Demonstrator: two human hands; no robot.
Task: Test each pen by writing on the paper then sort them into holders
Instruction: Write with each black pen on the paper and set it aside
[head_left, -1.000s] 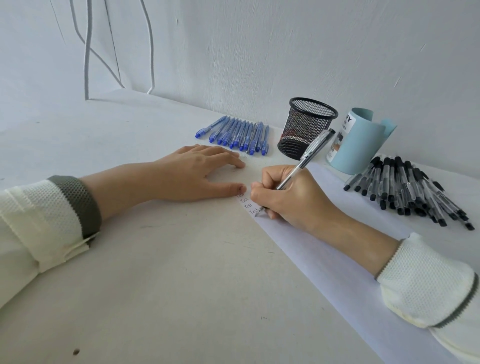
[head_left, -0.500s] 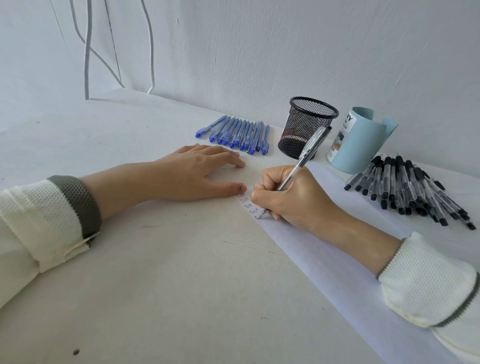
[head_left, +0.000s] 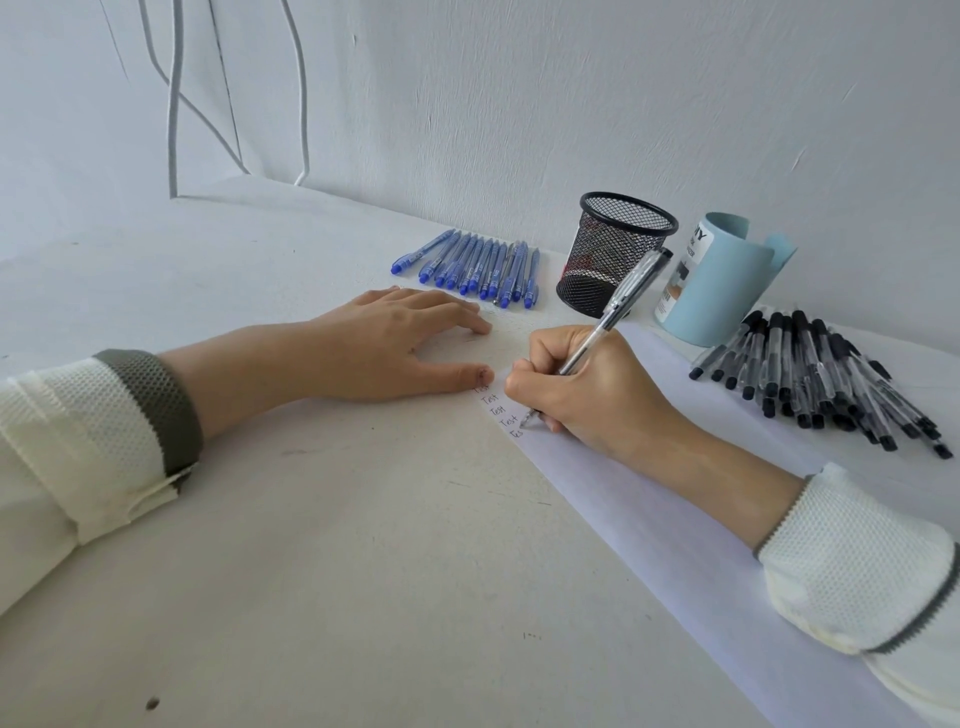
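Right hand (head_left: 587, 389) is clenched round a black pen (head_left: 618, 306), tip down near the paper's (head_left: 649, 519) left edge on a half-written "Tes" under a column of "Test". The barrel slants up and far-right, so its cap end crosses the mesh cup (head_left: 618, 244) in view. Mesh cup and blue cup (head_left: 722, 291) stand just beyond that hand, far and slightly right, so the drop looks like the right hand's job, though which cup I cannot tell. Left hand (head_left: 395, 343) lies flat at the sheet's far-left corner, fingers straight, holding nothing; black pile (head_left: 815, 374) right, blue row (head_left: 478, 267) far.
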